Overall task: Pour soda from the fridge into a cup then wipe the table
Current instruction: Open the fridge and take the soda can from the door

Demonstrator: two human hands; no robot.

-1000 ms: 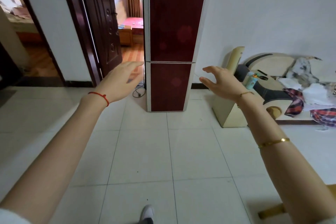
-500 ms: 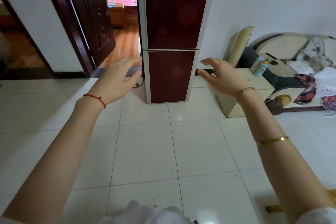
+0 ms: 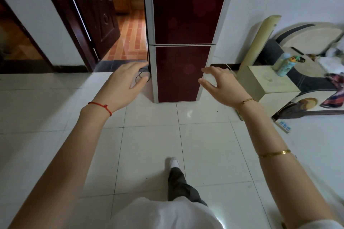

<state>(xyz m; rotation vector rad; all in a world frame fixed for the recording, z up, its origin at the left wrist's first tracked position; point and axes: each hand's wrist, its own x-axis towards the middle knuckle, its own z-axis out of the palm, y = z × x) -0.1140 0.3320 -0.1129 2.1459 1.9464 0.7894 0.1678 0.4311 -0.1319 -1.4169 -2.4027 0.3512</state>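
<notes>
The fridge (image 3: 183, 29) is tall and dark red with white edges and two closed doors. It stands on the white floor (image 3: 149, 145) straight ahead. The left hand (image 3: 122, 84) and right hand (image 3: 224, 86) reach out, fingers loose, holding nothing.

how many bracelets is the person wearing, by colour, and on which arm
red string bracelet, left wrist: 1
gold bracelets, right arm: 2, one at the wrist, one up the forearm
total: 3

Both empty hands, the left hand (image 3: 122, 83) and right hand (image 3: 223, 87), reach forward with relaxed fingers toward the dark red fridge (image 3: 183, 42), one either side of its closed lower door.
</notes>
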